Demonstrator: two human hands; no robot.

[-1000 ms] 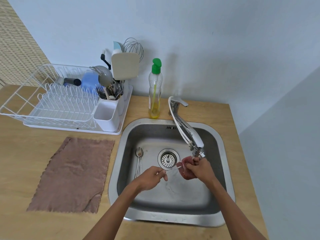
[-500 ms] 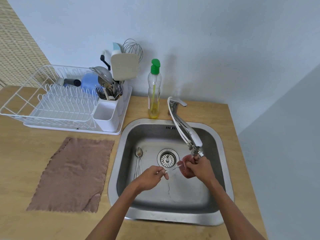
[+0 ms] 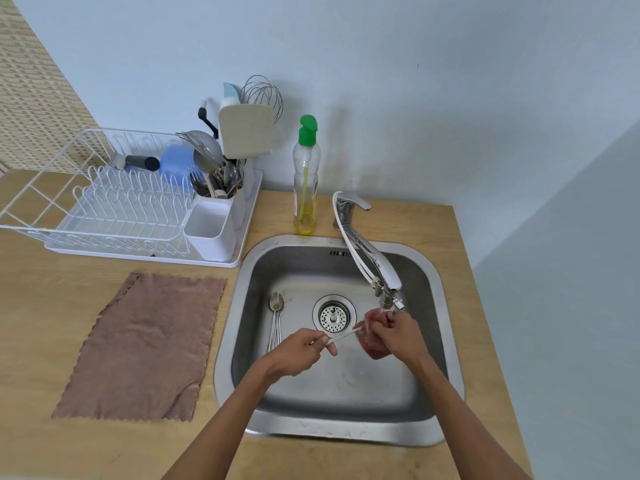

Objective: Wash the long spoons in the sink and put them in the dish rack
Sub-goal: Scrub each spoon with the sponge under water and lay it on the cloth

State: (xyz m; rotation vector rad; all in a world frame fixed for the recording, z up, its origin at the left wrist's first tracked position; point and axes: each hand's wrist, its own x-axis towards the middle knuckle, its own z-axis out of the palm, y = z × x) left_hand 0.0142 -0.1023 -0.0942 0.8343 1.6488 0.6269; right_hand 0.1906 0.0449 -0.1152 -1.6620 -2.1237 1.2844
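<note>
- While pinching the thin, straight steel handle of a long spoon point(image 3: 341, 338) between thumb and curled fingertips, holds it level over the brushed-steel sink point(image 3: 346, 432) with the left hand point(image 3: 298, 351).
- Grips a crumpled red mesh scrubber point(image 3: 373, 345) in the curled fingers of the right hand point(image 3: 401, 336), against the spoon's hidden far end, just under the chrome faucet point(image 3: 374, 265).
- Sees more slim spoons point(image 3: 276, 320) bunched on the basin floor, left of the round perforated strainer point(image 3: 333, 317).
- Sees a white wire dish rack point(image 3: 104, 202) on the wooden counter, behind a flat brown zigzag-edged cloth point(image 3: 145, 344).
</note>
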